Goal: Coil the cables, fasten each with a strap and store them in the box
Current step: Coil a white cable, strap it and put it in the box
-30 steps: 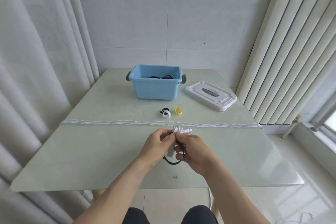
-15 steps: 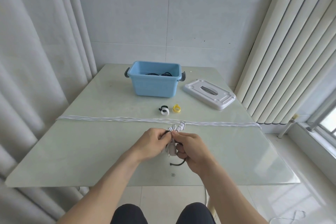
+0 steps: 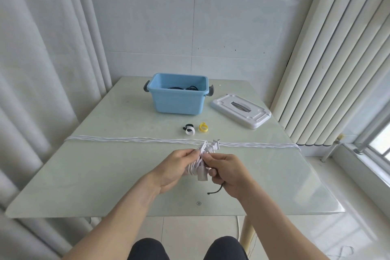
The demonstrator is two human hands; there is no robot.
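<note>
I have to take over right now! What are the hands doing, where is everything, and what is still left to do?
Left hand: grips the coiled white cable.
Right hand: pinches the coil and holds a black strap, whose end hangs loose.
Box: open at the table's far side, dark cables already inside. Lid lies to its right.
Two spare straps sit in front of the box; a long white cable stretches across the table.
Left: fasten this strap, box the coil, then coil the long cable.

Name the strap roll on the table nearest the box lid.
The yellow roll; it lies right of the white-and-black roll, closer to the lid.
</note>
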